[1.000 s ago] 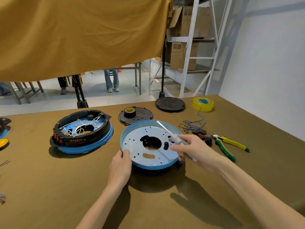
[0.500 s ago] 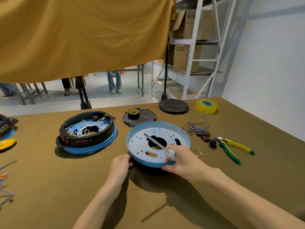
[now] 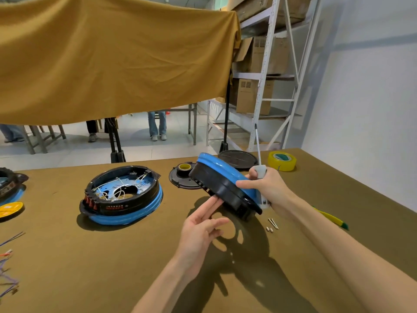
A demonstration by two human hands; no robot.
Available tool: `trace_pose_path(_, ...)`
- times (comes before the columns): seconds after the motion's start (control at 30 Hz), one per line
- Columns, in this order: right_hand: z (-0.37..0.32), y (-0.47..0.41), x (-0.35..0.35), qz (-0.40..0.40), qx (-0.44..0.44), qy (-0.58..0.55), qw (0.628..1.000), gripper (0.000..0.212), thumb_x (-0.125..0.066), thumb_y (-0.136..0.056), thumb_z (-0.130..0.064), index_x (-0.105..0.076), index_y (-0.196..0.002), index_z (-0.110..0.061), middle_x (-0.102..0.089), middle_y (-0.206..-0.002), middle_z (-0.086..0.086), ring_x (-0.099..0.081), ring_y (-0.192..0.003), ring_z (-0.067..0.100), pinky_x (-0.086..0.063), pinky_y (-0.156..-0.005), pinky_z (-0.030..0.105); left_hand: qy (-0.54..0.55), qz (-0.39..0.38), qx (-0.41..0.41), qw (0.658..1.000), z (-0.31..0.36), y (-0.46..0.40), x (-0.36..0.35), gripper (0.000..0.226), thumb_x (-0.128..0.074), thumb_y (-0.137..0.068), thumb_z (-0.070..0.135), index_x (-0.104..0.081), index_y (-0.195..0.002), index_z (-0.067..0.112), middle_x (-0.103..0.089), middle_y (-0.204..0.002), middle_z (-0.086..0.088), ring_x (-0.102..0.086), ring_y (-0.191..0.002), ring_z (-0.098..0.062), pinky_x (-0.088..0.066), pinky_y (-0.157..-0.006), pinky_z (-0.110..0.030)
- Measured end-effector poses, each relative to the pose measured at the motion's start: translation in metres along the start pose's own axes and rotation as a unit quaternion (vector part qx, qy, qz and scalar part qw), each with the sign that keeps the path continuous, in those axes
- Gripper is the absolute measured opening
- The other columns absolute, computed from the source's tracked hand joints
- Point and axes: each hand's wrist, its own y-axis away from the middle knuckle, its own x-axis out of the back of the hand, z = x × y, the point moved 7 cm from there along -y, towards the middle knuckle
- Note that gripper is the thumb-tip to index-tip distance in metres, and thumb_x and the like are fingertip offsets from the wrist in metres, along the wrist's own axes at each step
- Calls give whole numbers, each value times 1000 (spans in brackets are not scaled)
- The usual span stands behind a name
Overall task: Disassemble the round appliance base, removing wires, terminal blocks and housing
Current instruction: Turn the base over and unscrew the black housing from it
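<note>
Round appliance base [image 3: 222,184] is off the table [image 3: 67,267], tilted steeply, black housing side toward the camera, blue rim up and away. Right hand [image 3: 269,190] grips its right edge: thumb lies across the black side, other fingers are behind the blue rim and out of sight. Same hand also holds a screwdriver [image 3: 259,163], white handle in the fist, shaft pointing straight up above the base. Left hand [image 3: 200,229] is below and left of the base, palm up, fingers straight and loosely spread; the two longest fingertips touch the base's lower black edge, the rest hang free. Base's shadow falls on the table directly under it. A few loose screws [image 3: 272,225] lie on the table just below-right of the base, near the right wrist. Second base [image 3: 123,195], still wired, sits flat well to the left of the held one, red terminal parts on its near-left rim. Black disc with a tape roll on it [image 3: 184,177] lies just behind-left of the held base, partly hidden by it; another black disc [image 3: 239,158] just behind it. Yellow tape roll [image 3: 282,161] is behind-right. Pliers' yellow-green handle [image 3: 334,220] shows to the right, past the right forearm. Loose wires [image 3: 8,274] lie far left at the table edge.
</note>
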Motion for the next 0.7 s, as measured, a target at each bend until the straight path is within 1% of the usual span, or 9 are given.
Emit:
trace_pose_path(0.1, 5, 0, 10, 4, -38, -84, 996, 41, -84, -76, -10, -45, -66, -21, -60, -69, -1, -63, -67, 7, -52, -65, 26, 9, -21, -40, 999, 7, -3, -14, 54, -67, -86, 10, -71, -123, 48, -65, -138, 20, -70, -111, -21, -53, -92, -38)
trace_pose_path(0.17, 12, 2, 16, -1, -71, -150, 986, 38, -83, -74, -12, -46, -70, -21, -63, -73, 0, -66, -72, 12, -56, -67, 29, 21, -32, -52, 998, 10, -6, -22, 60, -68, -78, 12, -69, -128, 45, -65, -139, 19, -66, -112, -22, -52, -91, -39)
trace_pose_path(0.27, 20, 4, 21, -20, -102, -204, 973, 35, -82, -71, -19, -48, -79, -18, -67, -79, 3, -71, -77, 17, -58, -71, 34, 23, -53, -61, 996, 15, -8, -33, 67, -65, -80, 11, -58, -141, 36, -66, -139, 17, -69, -96, -15, -52, -87, -35)
trace_pose_path(0.37, 25, 6, 23, -21, -114, -219, 969, 34, -81, -72, -20, -49, -84, -17, -70, -84, 4, -72, -82, 19, -61, -69, 33, 13, -43, -64, 997, 16, -9, -37, 62, -60, -91, 0, -56, -142, 35, -67, -137, 16, -69, -88, -13, -52, -90, -35)
trace_pose_path(0.47, 20, 7, 23, -8, -85, -196, 977, 32, -81, -76, -16, -48, -77, -17, -68, -77, 2, -72, -76, 14, -58, -62, 27, -12, -3, -82, 997, 16, -9, -34, 57, -52, -99, -3, -59, -141, 36, -69, -134, 18, -67, -91, -10, -51, -93, -36)
trace_pose_path(0.5, 16, 7, 23, 11, -62, -174, 983, 32, -80, -78, -13, -48, -75, -17, -67, -75, 2, -72, -75, 13, -57, -61, 25, -25, 11, -95, 995, 19, -8, -33, 55, -51, -101, 0, -60, -140, 38, -69, -132, 20, -66, -97, -7, -51, -95, -33)
trace_pose_path(0.57, 5, 10, 22, 64, -13, -114, 991, 30, -81, -80, -9, -51, -78, -14, -67, -74, 3, -72, -76, 15, -58, -64, 25, -46, 31, -128, 990, 28, -5, -32, 48, -51, -104, 6, -60, -140, 37, -69, -131, 24, -63, -116, 4, -50, -100, -21)
trace_pose_path(0.63, -7, 14, 15, 99, 33, -61, 993, 29, -83, -79, -9, -54, -80, -11, -68, -76, 8, -72, -77, 20, -60, -68, 27, -43, 54, -151, 986, 38, -2, -30, 42, -53, -106, 11, -60, -142, 31, -70, -128, 24, -59, -122, 9, -50, -95, -10)
trace_pose_path(0.7, -19, 20, -1, 105, 74, -13, 992, 28, -84, -79, -13, -56, -78, -9, -67, -78, 15, -70, -75, 25, -60, -67, 30, -38, 93, -166, 981, 45, 1, -21, 40, -55, -106, 17, -57, -144, 27, -71, -124, 24, -61, -117, 12, -49, -87, -5)
